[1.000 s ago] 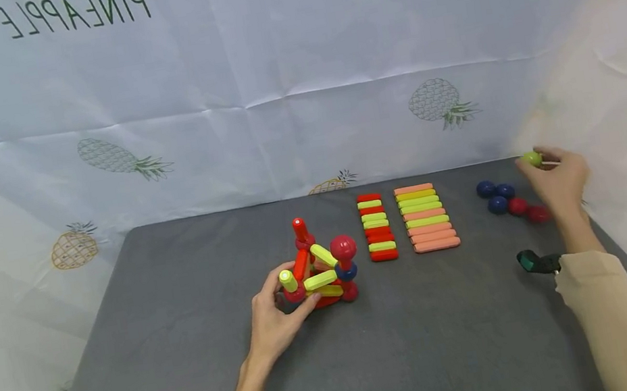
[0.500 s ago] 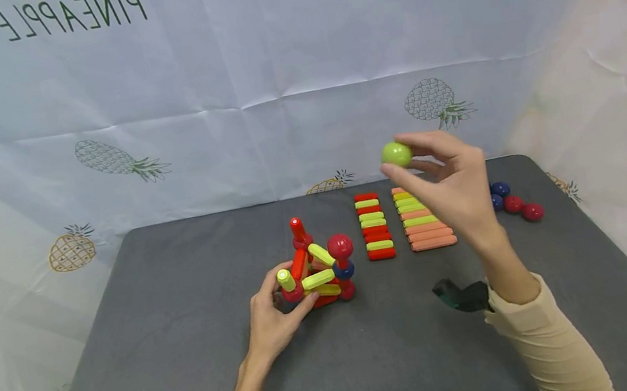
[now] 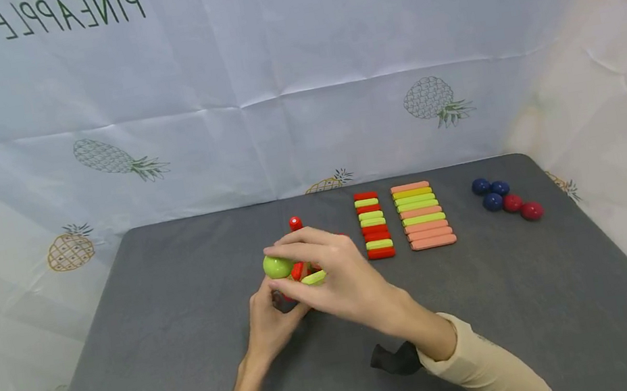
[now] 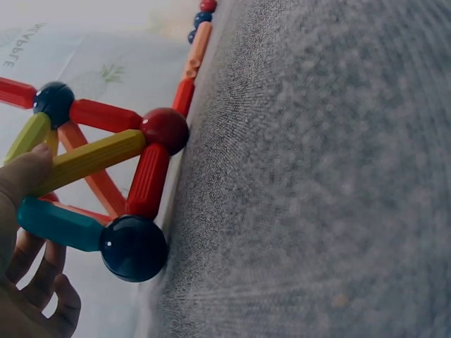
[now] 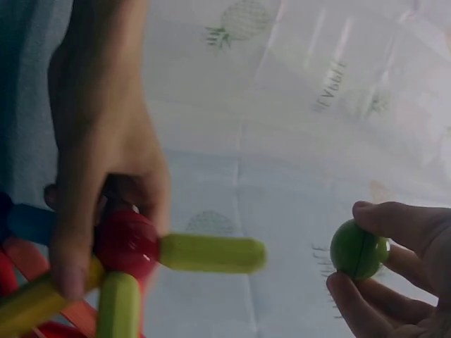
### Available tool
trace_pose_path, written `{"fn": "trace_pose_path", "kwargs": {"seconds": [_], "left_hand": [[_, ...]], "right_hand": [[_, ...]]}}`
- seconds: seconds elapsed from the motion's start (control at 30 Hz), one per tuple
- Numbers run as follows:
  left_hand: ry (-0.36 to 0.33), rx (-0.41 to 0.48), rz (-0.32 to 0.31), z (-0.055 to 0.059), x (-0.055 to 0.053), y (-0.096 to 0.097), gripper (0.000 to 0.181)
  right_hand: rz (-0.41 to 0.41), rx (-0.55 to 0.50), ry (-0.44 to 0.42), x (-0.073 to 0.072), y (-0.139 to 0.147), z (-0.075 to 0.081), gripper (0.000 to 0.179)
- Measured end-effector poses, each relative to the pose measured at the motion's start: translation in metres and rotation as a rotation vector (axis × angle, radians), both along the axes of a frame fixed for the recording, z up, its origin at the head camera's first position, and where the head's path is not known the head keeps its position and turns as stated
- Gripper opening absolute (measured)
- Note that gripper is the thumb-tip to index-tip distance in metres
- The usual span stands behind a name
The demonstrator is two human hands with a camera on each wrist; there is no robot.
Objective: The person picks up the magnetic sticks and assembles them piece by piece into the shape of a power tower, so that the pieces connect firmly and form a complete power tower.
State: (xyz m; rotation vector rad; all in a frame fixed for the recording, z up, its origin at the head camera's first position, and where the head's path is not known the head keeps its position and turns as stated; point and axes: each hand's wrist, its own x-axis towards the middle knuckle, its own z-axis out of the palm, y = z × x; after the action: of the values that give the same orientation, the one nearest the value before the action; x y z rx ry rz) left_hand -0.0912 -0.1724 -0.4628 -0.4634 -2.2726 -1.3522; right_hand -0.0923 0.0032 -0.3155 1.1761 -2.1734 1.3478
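Observation:
A green ball (image 3: pixel 277 266) is pinched between the thumb and fingers of my right hand (image 3: pixel 345 279), over the left part of a framework of coloured magnetic rods and balls (image 4: pixel 134 248). My left hand (image 3: pixel 273 328) grips this framework low on its left side, thumb against a yellow rod (image 4: pixel 99 160). In the right wrist view, a gap parts the green ball from the free end of a yellow-green rod (image 5: pixel 211 253), which rises from a red ball (image 5: pixel 127 243). The right hand hides much of the framework in the head view; a red rod (image 3: pixel 295 223) shows behind it.
Right of the framework, a column of short red and yellow-green rods (image 3: pixel 374 230) lies beside a column of longer rods (image 3: pixel 427 232). Farther right are several blue balls (image 3: pixel 493 202) and two red balls (image 3: pixel 532 211). A pineapple-print cloth (image 3: pixel 209 157) hangs behind the grey table (image 3: pixel 179 278).
My right hand has carried the green ball from the loose balls at the far right, leftward over the rods, to the framework. The left hand has kept its grip in place.

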Motion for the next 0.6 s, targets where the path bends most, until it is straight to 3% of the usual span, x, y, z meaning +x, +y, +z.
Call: {"fn": "trace_pose_path", "kwargs": {"seconds": [0.23,0.6], "left_hand": [[-0.026,-0.004,0.019,0.0,0.002,-0.001,0.041],[-0.005,-0.01,-0.008,-0.003,0.0,-0.003,0.046]], "right_hand": [[-0.087,0.117,0.032,-0.001,-0.015,-0.017,0.032],[-0.133,0.12,-0.009,-0.004,-0.019,-0.025,0.03]]}}
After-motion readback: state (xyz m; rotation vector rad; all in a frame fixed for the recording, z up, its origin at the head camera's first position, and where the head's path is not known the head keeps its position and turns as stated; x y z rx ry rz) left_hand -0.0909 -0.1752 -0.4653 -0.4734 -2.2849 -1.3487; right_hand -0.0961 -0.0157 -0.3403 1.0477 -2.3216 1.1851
